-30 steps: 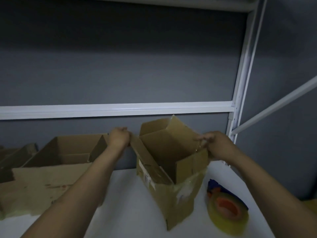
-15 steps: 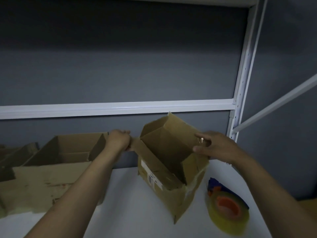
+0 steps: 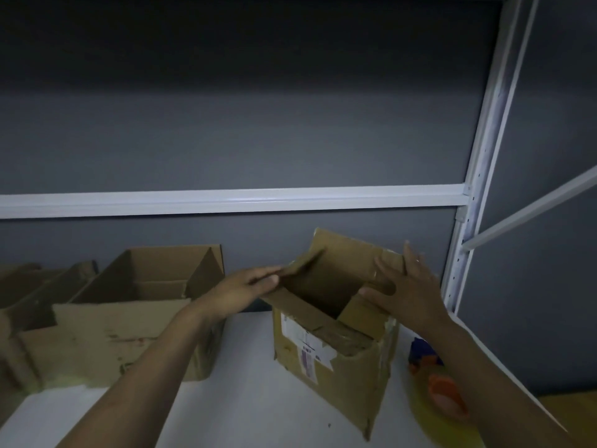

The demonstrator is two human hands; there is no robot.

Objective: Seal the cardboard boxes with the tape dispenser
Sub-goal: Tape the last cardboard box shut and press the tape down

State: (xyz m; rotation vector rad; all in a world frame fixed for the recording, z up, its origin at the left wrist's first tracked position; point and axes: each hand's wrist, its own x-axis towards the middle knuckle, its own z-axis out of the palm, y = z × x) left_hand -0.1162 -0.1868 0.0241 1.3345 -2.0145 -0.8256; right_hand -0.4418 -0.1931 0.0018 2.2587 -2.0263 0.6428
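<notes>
A: Small box upright on tabletop, top open. Left hand, fingers straight, lies on the left flap. Right hand is splayed wide at the box's right corner. Neither grips.

B: Suggest short flaps down first and level, long ones meeting at the seam, one palm holding. Tape dispenser lies just right of the box, untouched.

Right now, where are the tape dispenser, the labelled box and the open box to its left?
tape dispenser (image 3: 445, 396): head view, on its orange core.
labelled box (image 3: 352, 379): head view, on its near side wall, right of the label.
open box (image 3: 161, 263): head view, on its inner far wall.
</notes>
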